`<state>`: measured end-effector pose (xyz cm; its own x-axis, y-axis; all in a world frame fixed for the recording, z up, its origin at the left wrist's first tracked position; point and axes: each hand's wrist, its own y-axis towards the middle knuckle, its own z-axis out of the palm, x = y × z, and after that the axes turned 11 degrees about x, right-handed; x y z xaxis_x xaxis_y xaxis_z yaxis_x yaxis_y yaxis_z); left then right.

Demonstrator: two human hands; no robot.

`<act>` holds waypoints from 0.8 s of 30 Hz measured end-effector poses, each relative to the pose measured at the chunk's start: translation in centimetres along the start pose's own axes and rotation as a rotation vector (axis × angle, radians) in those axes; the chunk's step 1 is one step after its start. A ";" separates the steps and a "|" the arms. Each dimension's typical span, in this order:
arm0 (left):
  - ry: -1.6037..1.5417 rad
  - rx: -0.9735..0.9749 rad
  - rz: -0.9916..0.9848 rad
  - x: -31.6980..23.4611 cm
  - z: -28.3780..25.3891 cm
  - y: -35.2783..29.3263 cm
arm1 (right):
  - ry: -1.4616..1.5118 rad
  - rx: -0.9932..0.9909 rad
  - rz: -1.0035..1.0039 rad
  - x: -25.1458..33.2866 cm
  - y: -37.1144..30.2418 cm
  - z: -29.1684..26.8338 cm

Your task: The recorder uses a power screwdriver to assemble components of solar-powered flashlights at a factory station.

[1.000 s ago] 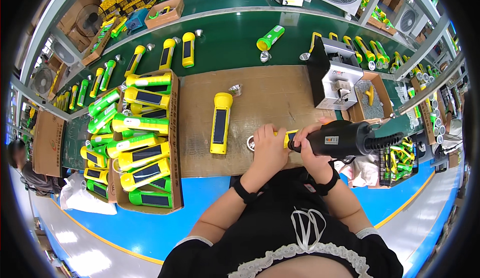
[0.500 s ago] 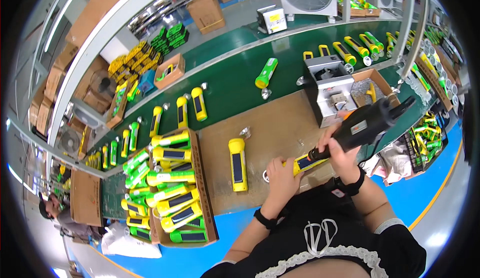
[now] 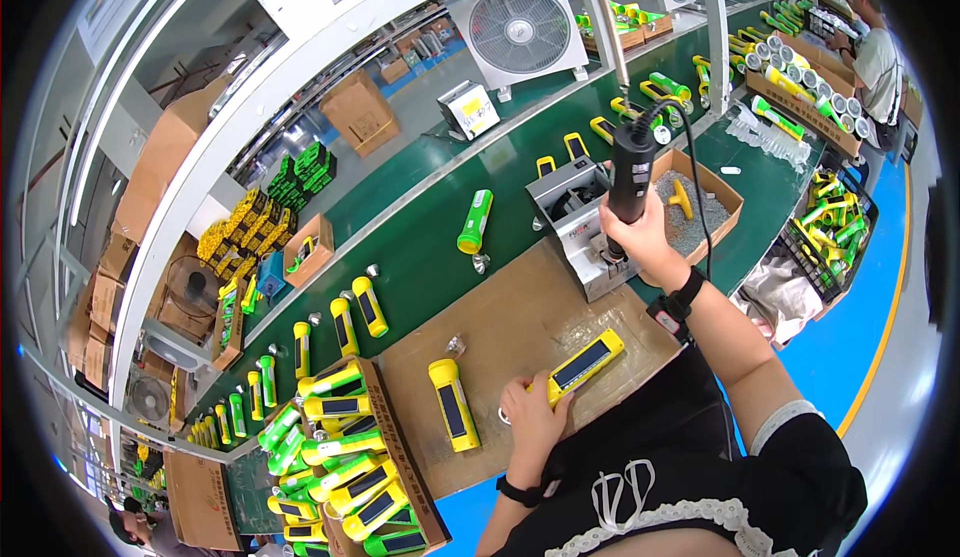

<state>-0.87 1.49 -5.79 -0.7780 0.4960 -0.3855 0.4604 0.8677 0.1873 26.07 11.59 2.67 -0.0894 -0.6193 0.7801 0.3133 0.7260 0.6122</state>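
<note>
My left hand is closed round one end of a yellow flashlight with a dark solar panel on its upper side. That flashlight lies slanted on the brown cardboard mat. A black electric screwdriver stands nearly upright in my right hand, its cord running from the top. Its lower end is at the front of a grey and black screw feeder; the tip is partly hidden. To the left on the mat rests another yellow flashlight, with a small shiny reflector piece beyond it.
At left, a cardboard box is piled with yellow and green flashlights. Beyond the mat runs a green conveyor belt bearing several flashlights. Right of the feeder sits a tray of small screws with a yellow T-shaped piece. A black crate holds more parts.
The screwdriver has left the flashlight, swung upright and gone to the feeder in my right hand. My left hand still holds the flashlight, now uncovered. The whole view has shifted and turned.
</note>
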 end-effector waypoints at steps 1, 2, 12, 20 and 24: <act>0.009 0.009 -0.011 0.0 0.0 0.0 | -0.035 0.021 0.028 0.1 0.2 0.2; 0.018 0.019 -0.023 0.0 0.0 -0.2 | -0.004 0.025 0.049 0.4 0.4 0.4; -0.012 -0.014 -0.009 -0.1 0.2 -0.2 | 0.317 0.226 0.077 4.1 -4.9 2.7; 0.018 -0.069 -0.051 -0.6 0.5 -0.7 | 0.360 0.515 0.091 6.0 -9.9 9.0; 0.009 -0.098 -0.042 -0.5 0.9 -0.8 | 0.349 0.550 0.118 5.5 -10.2 9.9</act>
<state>-0.48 0.51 -6.61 -0.8000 0.4590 -0.3865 0.3838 0.8865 0.2584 12.97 3.71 2.02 0.2565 -0.5194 0.8151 -0.2346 0.7846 0.5738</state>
